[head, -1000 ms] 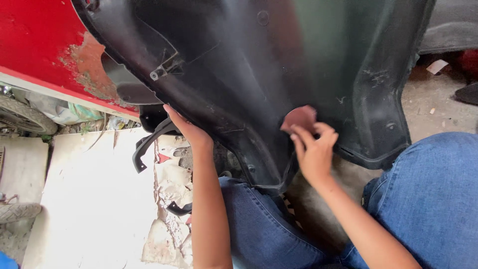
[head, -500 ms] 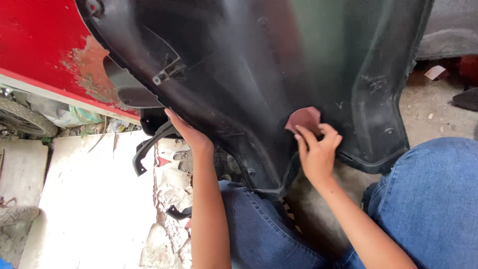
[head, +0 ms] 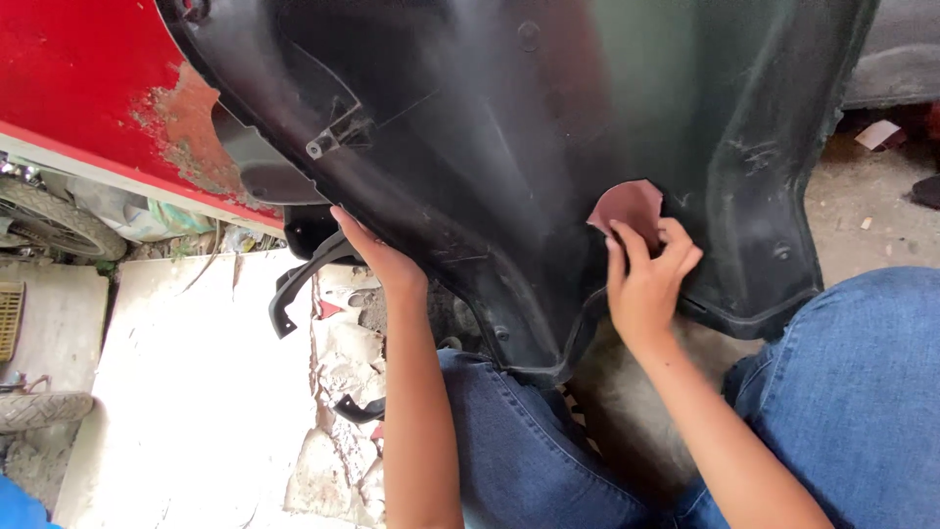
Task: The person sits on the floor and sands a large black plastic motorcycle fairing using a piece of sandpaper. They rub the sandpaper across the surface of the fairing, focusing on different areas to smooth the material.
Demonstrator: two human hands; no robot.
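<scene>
The right hand (head: 646, 284) presses a reddish-brown sheet of sandpaper (head: 627, 208) flat under its fingertips against the big black plastic panel (head: 548, 127), the sheet lying just above that grip, while the left hand (head: 377, 257) clasps the panel's lower left edge, well apart from the sheet.

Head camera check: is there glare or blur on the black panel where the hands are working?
Head view: soft daylight leaves a pale sheen across the black panel; the reddish sandpaper under the right hand is slightly soft; the left hand is sharp; the panel's underside is in shadow.
</scene>
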